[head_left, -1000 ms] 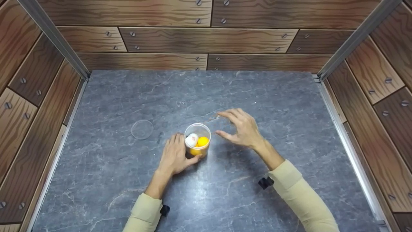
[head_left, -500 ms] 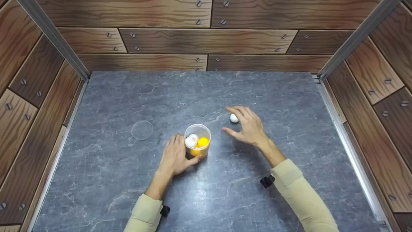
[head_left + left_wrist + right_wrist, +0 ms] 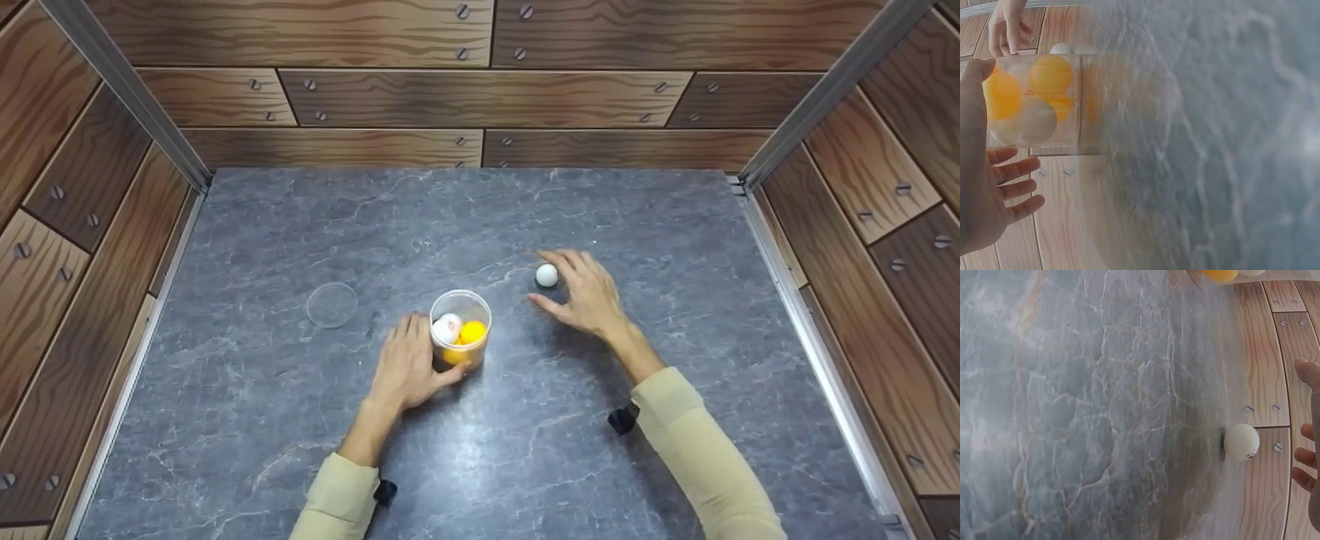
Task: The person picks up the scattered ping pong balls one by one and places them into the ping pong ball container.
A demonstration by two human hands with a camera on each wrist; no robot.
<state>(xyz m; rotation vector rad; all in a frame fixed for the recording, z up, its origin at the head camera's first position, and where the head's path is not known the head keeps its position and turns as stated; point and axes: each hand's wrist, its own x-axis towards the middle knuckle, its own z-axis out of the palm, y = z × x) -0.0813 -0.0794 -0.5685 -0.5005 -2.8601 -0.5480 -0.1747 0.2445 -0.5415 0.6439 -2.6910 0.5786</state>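
A clear plastic jar (image 3: pixel 460 307) stands upright and uncapped on the table, with white and orange table tennis balls inside; an orange ball (image 3: pixel 472 332) shows near the top. My left hand (image 3: pixel 407 364) holds the jar from the left, thumb across its front and fingers along its far left side. In the left wrist view, the balls show through the jar's wall (image 3: pixel 1072 135). A loose white ball (image 3: pixel 546 275) rests on the table to the jar's right. Beside it, my right hand (image 3: pixel 589 295) is spread, thumb and fingers apart around the ball without gripping it.
A clear round lid (image 3: pixel 332 305) lies flat on the grey marbled table (image 3: pixel 337 217), left of the jar. Wood-patterned walls (image 3: pixel 480 97) and metal rails (image 3: pixel 817 337) border the table.
My right hand has drawn away to the right, and the white ball has come into sight beside its fingers on the table. My left hand and the jar have stayed put.
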